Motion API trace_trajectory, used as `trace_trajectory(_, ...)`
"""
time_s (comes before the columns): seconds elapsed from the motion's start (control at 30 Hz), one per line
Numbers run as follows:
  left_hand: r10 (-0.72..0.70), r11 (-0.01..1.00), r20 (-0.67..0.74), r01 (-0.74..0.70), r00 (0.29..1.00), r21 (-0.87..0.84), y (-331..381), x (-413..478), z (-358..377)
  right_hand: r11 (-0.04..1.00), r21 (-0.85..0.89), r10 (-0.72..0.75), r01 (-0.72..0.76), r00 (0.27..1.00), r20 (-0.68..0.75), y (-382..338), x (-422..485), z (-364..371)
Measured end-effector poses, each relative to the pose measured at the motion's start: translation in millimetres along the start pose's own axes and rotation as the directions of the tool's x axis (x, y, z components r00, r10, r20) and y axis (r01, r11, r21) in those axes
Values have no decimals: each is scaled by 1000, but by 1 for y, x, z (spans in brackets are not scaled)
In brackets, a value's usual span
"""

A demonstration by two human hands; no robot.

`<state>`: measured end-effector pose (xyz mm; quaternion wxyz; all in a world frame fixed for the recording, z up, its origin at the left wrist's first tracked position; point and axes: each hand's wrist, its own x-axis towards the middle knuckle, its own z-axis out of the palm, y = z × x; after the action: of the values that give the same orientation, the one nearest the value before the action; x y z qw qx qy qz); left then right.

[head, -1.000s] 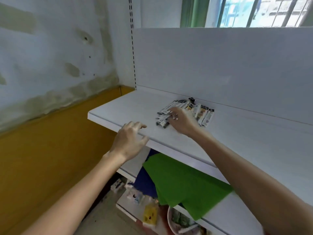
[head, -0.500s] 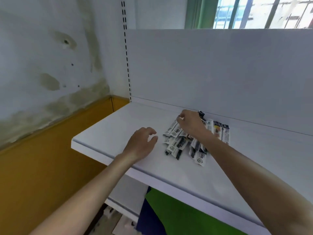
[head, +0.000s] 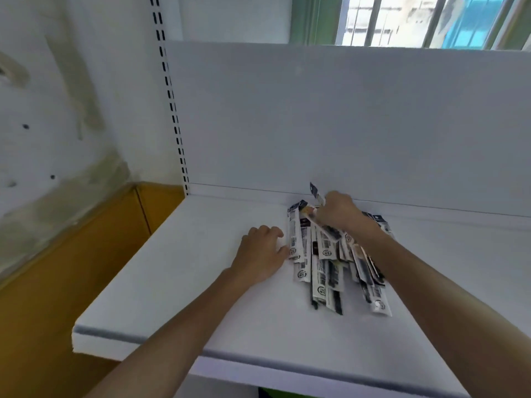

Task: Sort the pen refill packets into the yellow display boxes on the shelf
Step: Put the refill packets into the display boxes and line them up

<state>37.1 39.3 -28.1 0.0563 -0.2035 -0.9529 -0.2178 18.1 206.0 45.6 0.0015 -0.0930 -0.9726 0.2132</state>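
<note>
Left hand [head: 263, 254]: resting on the white shelf [head: 161, 297], fingers loosely curled, gripping nothing. Its thumb side is at the leftmost packet's edge; touching or just short, can't tell.

Just right of that hand: the pile of pen refill packets [head: 324, 265]. It's a loose fan of overlapping packets, mostly running lengthwise from the person toward the back panel [head: 316, 124].

Right hand [head: 337, 211]: at the pile's far end, fingers curled round a packet or a few, with the count hidden under the palm. The lifted packet [head: 314, 192] sticks up past the knuckles, close to the back panel.

Yellow display boxes: not in view, so the destination isn't known from here.

My read: the step is pulling packets out of the heap, and sorting has barely started. To do it well:
- Flatten the left hand onto the pile's left edge to pin it. The sleeves look slick and will likely ride along with whatever the right hand draws.
- Lift up and out rather than dragging toward the body, since a drag probably fans the heap wider.
- Check the printed label before committing. Variants look mixed, dark and light sleeves together.
- Take one type per grab and square the ends before moving off.
</note>
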Motion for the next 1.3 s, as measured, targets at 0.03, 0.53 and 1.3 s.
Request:
trace_trajectory(0.03,38,999,-4,-37,999,34,-2,-1,1,999,-31,-19,19,1000,-20,-5,-2,1)
trace_trajectory(0.53,-41,999,80,41,996,8,-5,12,-4,944,-321,42,-83,990,-133,-1,-1,25)
trace_trajectory(1.3,68,938,22,-56,997,-341,-26,-9,-30,993,-118,-40,31,997,-70,-56,-10,54)
